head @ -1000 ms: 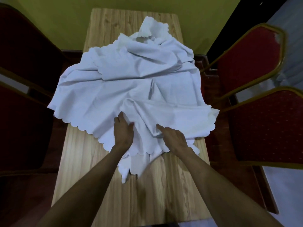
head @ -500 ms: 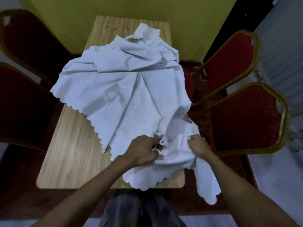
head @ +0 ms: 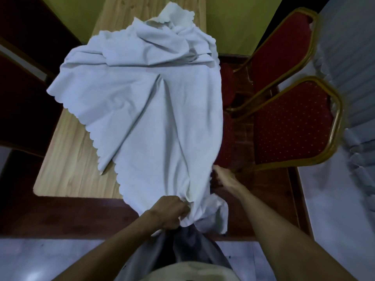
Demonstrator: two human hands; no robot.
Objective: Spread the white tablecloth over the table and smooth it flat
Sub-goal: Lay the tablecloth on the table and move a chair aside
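Tablecloth (head: 154, 118): white woven cotton-like fabric, scalloped hem, lying bunched and creased over wooden table (head: 67, 159), near end drawn past table edge. Left hand (head: 170, 212) fisted round gathered hem, likely pulling cloth lengthwise. Right hand (head: 224, 177) at cloth's right side edge; finger grip cannot tell. Red gold-framed chairs (head: 292, 122) beside.

readable text: none in view
labels or brands: none can be made out
numbers or signs: none
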